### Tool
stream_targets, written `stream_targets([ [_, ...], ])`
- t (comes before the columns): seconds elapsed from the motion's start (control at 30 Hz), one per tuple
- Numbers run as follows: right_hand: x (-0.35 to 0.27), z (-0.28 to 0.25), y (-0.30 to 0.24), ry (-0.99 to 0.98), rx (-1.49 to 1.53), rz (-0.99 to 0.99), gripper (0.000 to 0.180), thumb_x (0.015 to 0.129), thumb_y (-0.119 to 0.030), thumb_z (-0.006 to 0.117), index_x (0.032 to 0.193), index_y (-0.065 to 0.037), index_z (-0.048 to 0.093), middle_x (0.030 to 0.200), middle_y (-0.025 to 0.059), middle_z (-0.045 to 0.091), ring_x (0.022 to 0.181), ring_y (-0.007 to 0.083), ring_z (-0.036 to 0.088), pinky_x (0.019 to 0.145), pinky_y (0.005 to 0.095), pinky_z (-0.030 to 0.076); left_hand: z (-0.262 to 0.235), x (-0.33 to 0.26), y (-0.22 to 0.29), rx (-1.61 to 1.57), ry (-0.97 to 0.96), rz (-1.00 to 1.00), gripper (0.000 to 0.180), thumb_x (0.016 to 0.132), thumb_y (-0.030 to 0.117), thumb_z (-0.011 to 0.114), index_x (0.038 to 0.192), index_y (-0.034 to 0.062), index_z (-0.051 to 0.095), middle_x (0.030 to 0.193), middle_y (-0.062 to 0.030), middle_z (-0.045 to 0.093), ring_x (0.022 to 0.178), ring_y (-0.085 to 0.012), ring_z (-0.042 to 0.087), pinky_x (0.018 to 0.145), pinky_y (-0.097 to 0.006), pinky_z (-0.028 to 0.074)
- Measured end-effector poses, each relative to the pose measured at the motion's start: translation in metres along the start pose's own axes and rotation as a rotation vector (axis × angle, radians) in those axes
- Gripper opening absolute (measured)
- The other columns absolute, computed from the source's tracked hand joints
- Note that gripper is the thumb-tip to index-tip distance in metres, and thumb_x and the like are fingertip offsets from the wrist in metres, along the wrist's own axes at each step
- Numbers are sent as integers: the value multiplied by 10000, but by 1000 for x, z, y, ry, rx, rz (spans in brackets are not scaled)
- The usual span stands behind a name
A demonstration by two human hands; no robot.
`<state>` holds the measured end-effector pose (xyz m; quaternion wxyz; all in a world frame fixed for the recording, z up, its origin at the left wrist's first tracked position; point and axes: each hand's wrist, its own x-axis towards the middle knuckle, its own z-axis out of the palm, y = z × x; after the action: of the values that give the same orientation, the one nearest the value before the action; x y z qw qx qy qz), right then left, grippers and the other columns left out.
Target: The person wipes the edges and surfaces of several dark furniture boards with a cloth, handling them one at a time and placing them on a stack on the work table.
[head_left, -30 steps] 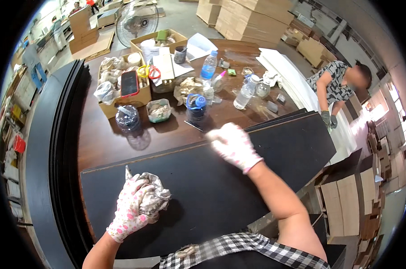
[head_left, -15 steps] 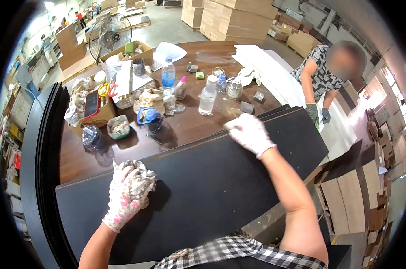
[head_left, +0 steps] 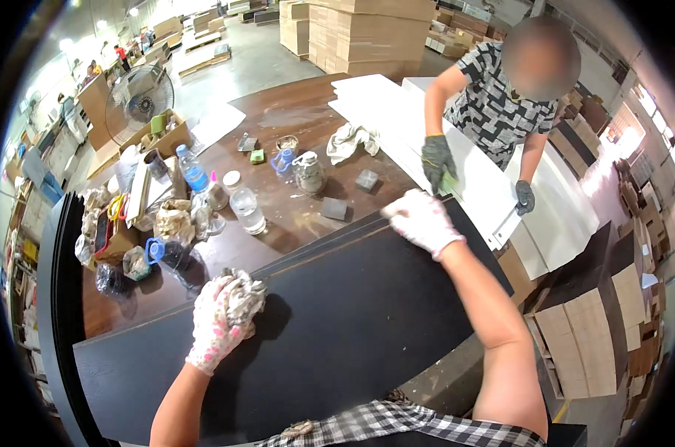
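Note:
A long black panel lies in front of me, on top of other dark boards along the near side of the brown table. My left hand, in a white glove with pink spots, is closed around a crumpled grey-white rag over the panel's left part. Its shadow falls on the black surface beside it. Farther right, my right hand wears a similar glove and is at the panel's far edge. Its fingers are curled together; whether anything is in them is hidden.
Bottles, including a clear one, jars and a box of supplies stand on the brown table. Two dark grey blocks lie near the panel. At right, a co-worker's gloved hands are on white panels. Black boards stand at left.
The view has turned, so the tabletop things appear farther left and lower. My left hand with the rag has shifted slightly right across the panel. The co-worker's gloved hand has moved along the white panels.

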<state>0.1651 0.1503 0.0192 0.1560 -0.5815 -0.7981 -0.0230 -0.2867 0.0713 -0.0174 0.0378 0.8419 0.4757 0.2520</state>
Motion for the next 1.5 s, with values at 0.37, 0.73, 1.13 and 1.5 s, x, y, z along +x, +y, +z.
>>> stream_targets([
  [0.37,-7,-15,80,-82,84,84,267,857,-308,650,1057,-188,779,966,94,727,984,297,669,888,427,526,-7,9,14,21,-25,-35,347,805,198,733,1140,114,705,1228,-153,622,1117,-375,605,978,-464,487],
  [0.73,-107,-77,85,391,524,455,210,902,-163,690,1082,-58,717,981,72,697,898,180,663,814,293,525,53,80,74,-86,-5,214,490,800,226,816,1236,84,643,1224,-168,645,1084,-384,649,912,-471,544],
  [1.13,-228,-14,25,775,1094,461,300,901,38,687,1196,-3,654,1218,115,627,1029,174,639,855,319,565,230,301,304,-290,-219,115,507,793,364,719,1194,61,656,1149,-160,648,1108,-356,611,963,-460,498],
  [1.5,-232,-3,33,816,1053,568,330,987,-72,614,1301,29,603,1239,116,659,952,122,610,817,248,502,153,210,202,-255,-177,31,538,705,270,822,1151,32,635,1168,-194,624,1147,-376,582,1001,-465,470],
])
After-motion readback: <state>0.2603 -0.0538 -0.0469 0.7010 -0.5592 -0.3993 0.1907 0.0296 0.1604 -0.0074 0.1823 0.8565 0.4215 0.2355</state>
